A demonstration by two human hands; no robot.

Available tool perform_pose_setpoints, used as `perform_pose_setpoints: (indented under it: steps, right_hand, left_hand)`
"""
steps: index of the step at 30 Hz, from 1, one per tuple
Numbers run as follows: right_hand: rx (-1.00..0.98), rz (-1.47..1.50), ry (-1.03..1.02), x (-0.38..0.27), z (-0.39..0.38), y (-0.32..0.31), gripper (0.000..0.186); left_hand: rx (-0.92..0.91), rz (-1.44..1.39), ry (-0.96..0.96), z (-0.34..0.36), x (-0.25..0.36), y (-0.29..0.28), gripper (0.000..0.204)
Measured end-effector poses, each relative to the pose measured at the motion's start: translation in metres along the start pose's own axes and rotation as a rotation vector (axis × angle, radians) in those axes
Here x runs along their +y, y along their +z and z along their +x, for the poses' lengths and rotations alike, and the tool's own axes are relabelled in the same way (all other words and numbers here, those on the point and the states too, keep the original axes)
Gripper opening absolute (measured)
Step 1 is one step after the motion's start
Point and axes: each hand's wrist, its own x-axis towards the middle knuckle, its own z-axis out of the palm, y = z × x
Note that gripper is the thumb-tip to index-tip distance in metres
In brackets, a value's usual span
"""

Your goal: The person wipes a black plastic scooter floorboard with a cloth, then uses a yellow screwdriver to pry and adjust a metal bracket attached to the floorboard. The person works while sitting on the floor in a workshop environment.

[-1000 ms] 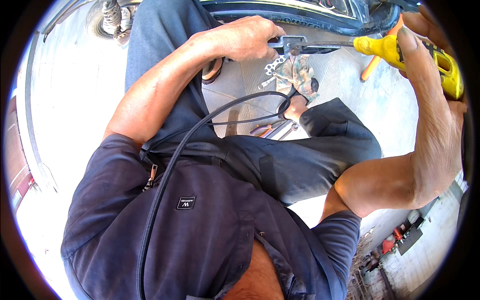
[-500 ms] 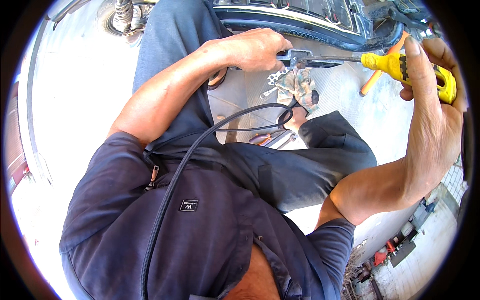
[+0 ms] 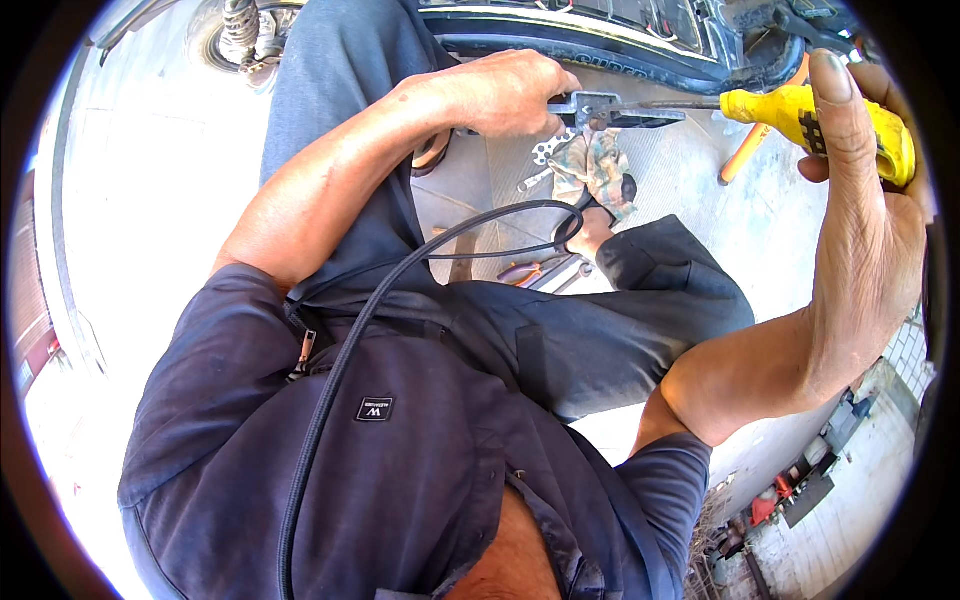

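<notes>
My left hand (image 3: pixel 510 95) is closed round one end of a dark metal bracket-like part (image 3: pixel 650 119), held out over my bent legs. A squarish grey piece sits on the part close to my fingertips. My right hand (image 3: pixel 858 165) grips the yellow handle of a screwdriver (image 3: pixel 765 108), thumb lying along it. Its thin shaft points left, and the tip reaches the squarish piece; whether it touches cannot be made out. Beneath the part, a camouflage-patterned rag (image 3: pixel 592 165) lies by my foot.
A dark vehicle body (image 3: pixel 600 65) stands ahead, a wheel (image 3: pixel 207 42) at far left. On the floor lie a wrench (image 3: pixel 537 181), pliers (image 3: pixel 518 273) and an orange-handled tool (image 3: pixel 742 157). A black cable (image 3: pixel 350 350) loops across my front. Assorted items line the lower right wall.
The screwdriver has shifted slightly upward in the picture, so its shaft lies clearer of the dark part's long arm. My left hand and the part have moved only a little.
</notes>
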Motion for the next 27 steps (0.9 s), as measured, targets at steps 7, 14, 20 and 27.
perform_pose_setpoints:
  steps: [7,14,20,27]
  right_hand:
    - [-0.017,0.081,-0.007,-0.012,-0.003,-0.002,0.047]
    - [-0.035,0.175,-0.018,-0.018,-0.004,-0.007,0.046]
    - [-0.05,0.255,-0.024,-0.013,-0.001,-0.011,0.044]
    - [-0.07,0.351,-0.036,-0.019,-0.003,-0.015,0.043]
  left_hand:
    - [-0.005,0.005,-0.002,-0.001,0.002,-0.001,0.045]
    - [0.005,0.014,0.01,0.002,-0.006,0.004,0.045]
    - [0.01,0.024,0.006,0.002,-0.006,0.006,0.045]
    - [0.012,0.037,0.019,0.002,-0.007,0.005,0.047]
